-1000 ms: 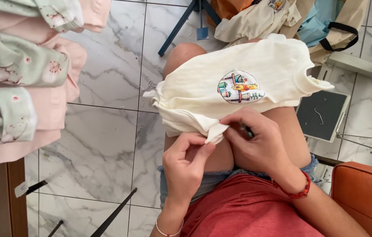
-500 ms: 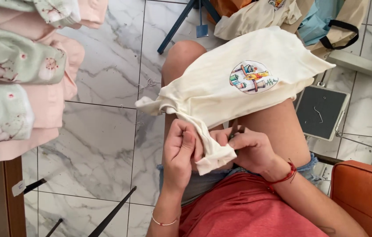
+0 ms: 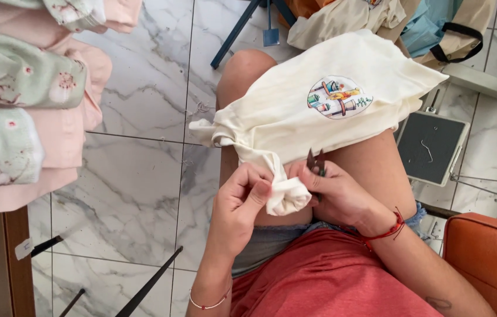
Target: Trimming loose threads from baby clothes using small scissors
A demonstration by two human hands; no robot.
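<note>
A cream-coloured small garment (image 3: 295,114) with a round colourful patch (image 3: 339,98) lies across my bare knee. My left hand (image 3: 239,205) pinches a bunched end of its fabric (image 3: 286,196) between thumb and fingers. My right hand (image 3: 336,194) touches the same bunched end from the right and grips small dark thread snips (image 3: 316,161), whose tips stick up just above the fingers. A red cord bracelet sits on my right wrist, a thin bead bracelet on my left.
Pink and green floral garments (image 3: 25,100) are stacked on a table at the left. A grey foot pedal (image 3: 433,147) lies on the marble floor at the right. An orange seat (image 3: 486,264) is at lower right. More fabric and bags (image 3: 371,17) are piled at the top.
The garment has slid up and right over my knee. Both hands dropped lower and gathered the fabric end into a bunch; the snips' tips now show above my right fingers.
</note>
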